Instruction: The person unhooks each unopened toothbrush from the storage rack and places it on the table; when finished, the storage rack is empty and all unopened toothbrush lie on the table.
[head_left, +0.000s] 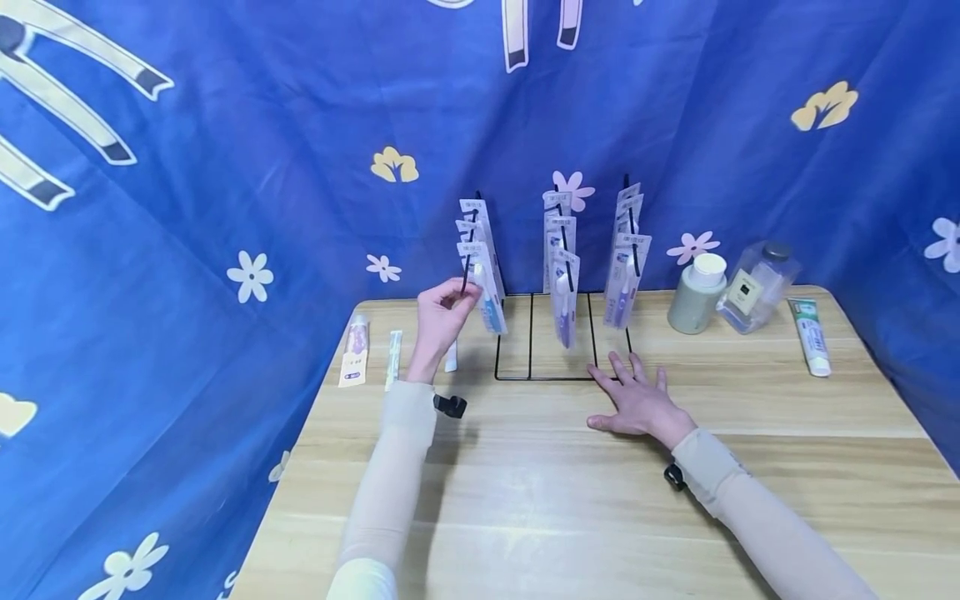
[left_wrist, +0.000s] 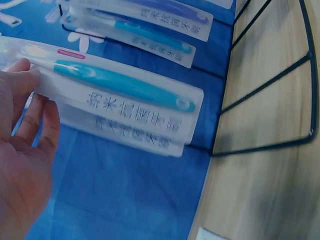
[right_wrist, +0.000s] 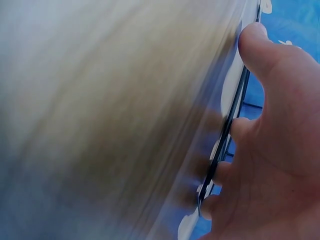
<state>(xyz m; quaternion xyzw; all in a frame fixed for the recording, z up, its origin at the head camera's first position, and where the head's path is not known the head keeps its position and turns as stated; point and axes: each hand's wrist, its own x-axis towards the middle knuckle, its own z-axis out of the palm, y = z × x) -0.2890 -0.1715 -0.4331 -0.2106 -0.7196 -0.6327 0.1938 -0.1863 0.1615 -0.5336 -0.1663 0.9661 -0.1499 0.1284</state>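
Observation:
A black wire rack [head_left: 530, 350] stands at the back of the table, with packaged toothbrushes hanging on its three rows of hooks. My left hand [head_left: 442, 321] pinches the edge of the front toothbrush pack [left_wrist: 125, 92] in the left row, thumb on one face and fingers behind. That pack is clear-fronted with a light blue brush inside, and another pack hangs just behind it. My right hand [head_left: 641, 408] lies spread on the table, its fingertips at the rack's front base wire [right_wrist: 227, 130]. Purple-handled toothbrush packs hang at the front of the middle row [head_left: 564, 300] and right row [head_left: 625, 279].
At the left lie a toothpaste tube [head_left: 356, 354] and a slim narrow packet [head_left: 393, 358]. Right of the rack stand a grey-green bottle [head_left: 693, 302] with a white lid and a clear dark-capped bottle [head_left: 753, 292], then a green-and-white tube [head_left: 810, 335]. Blue patterned cloth [head_left: 315, 208] hangs behind.

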